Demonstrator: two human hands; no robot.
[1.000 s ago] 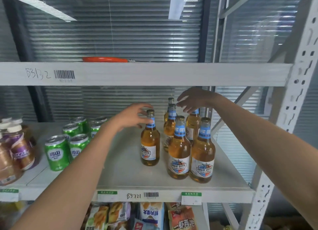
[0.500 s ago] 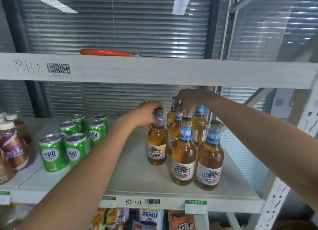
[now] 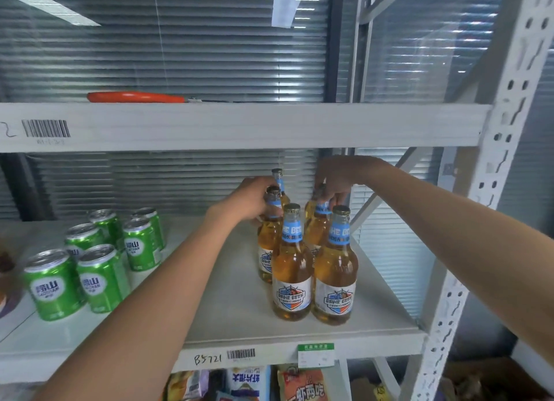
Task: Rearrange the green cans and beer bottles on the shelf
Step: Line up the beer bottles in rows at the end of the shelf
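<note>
Several amber beer bottles with blue neck labels stand clustered on the right of the middle shelf (image 3: 239, 316). My left hand (image 3: 251, 199) grips the neck of a beer bottle (image 3: 268, 244) on the left of the cluster. My right hand (image 3: 335, 181) is closed around the neck of a rear beer bottle (image 3: 317, 226). Two front bottles (image 3: 292, 268) (image 3: 337, 274) stand free, and one more bottle (image 3: 278, 178) shows at the back. Several green cans (image 3: 102, 274) stand grouped on the shelf's left.
An upper shelf (image 3: 239, 124) close above the bottle tops carries an orange-handled tool (image 3: 135, 97). A perforated white upright (image 3: 467, 250) and a diagonal brace bound the right side. Snack packets (image 3: 248, 382) fill the shelf below. A dark bottle sits at the far left edge.
My left hand has slid its bottle to the right, against the cluster. My right hand has dropped from above the caps onto a rear bottle's neck. The camera moved closer.
</note>
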